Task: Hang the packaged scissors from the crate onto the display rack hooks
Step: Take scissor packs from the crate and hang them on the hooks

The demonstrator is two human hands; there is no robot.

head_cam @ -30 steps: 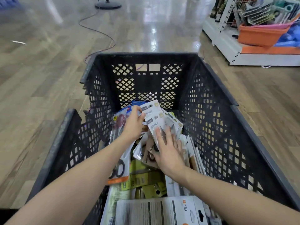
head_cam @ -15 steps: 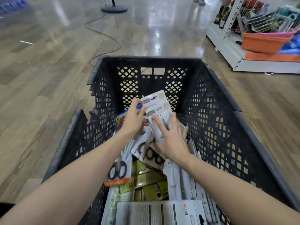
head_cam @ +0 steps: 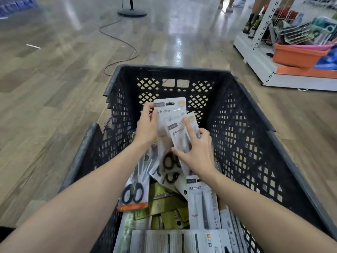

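Note:
A black lattice crate (head_cam: pixel 246 136) stands on the floor, full of packaged scissors. My left hand (head_cam: pixel 146 127) grips the left edge of a tall white scissors package (head_cam: pixel 173 110) lifted above the pile. My right hand (head_cam: pixel 196 152) holds a second, shorter white package (head_cam: pixel 177 133) in front of it, thumb at its lower left, index finger stretched up over its face. More packs lie below: one with black handles on an orange card (head_cam: pixel 133 194) and a white one (head_cam: pixel 202 203). The display rack (head_cam: pixel 262 21) stands at the far right.
An orange bin (head_cam: pixel 299 53) sits on the rack's white base shelf (head_cam: pixel 259 64), with hung packages above it. A cable (head_cam: pixel 118 42) runs across the wooden floor to a round stand base (head_cam: pixel 132 12). People's legs (head_cam: pixel 257 8) show at the top right.
Both hands have risen out of the pile, lifting the white packages higher toward the crate's far wall. My right index finger has stretched out over the front package.

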